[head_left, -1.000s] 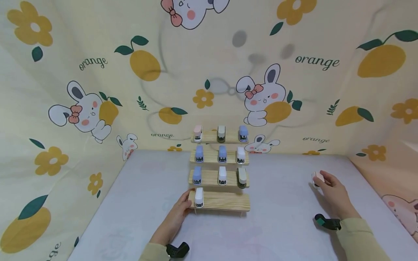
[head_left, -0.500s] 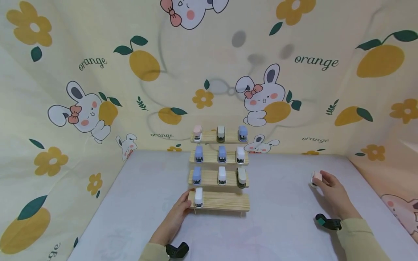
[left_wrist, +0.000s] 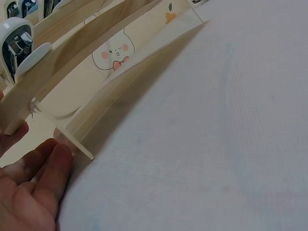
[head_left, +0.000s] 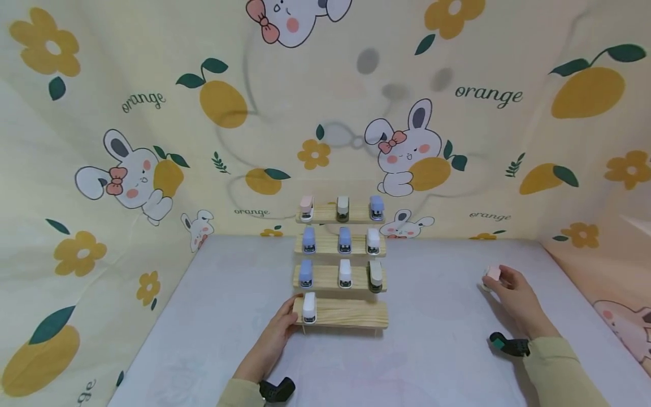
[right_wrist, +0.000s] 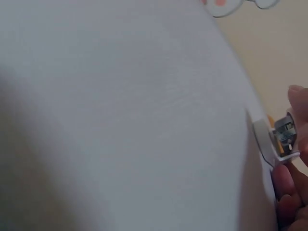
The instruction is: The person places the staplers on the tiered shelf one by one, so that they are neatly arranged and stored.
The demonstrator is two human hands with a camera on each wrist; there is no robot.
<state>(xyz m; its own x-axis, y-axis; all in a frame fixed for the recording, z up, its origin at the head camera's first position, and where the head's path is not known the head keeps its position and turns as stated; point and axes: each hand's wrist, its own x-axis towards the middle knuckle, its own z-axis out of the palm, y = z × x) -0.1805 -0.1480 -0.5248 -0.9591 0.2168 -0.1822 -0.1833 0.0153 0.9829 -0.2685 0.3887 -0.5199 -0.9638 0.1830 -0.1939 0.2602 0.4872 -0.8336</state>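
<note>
In the head view, a tiered wooden rack [head_left: 351, 314] stands on the table, bearing several small staplers. My left hand [head_left: 277, 334] grips the left end of its lowest shelf, beside a white stapler [head_left: 309, 308]. The left wrist view shows the fingers [left_wrist: 50, 168] against the shelf's end and its support underneath. Far to the right, my right hand [head_left: 523, 301] pinches a pale pink stapler [head_left: 493, 273] between thumb and fingers, low over the table. Its metal front and white base show in the right wrist view; whether the base touches the table I cannot tell.
On the upper shelves stand a pink stapler [head_left: 307, 208], a grey-green stapler [head_left: 375, 275], a blue stapler [head_left: 376, 207] and several others. The lowest shelf shows bare wood right of its white stapler. A patterned cloth [head_left: 203, 169] closes off the back and sides.
The pink stapler has shifted and turned very slightly in my right hand's fingers. My left hand keeps its place on the rack. The head view has moved a little.
</note>
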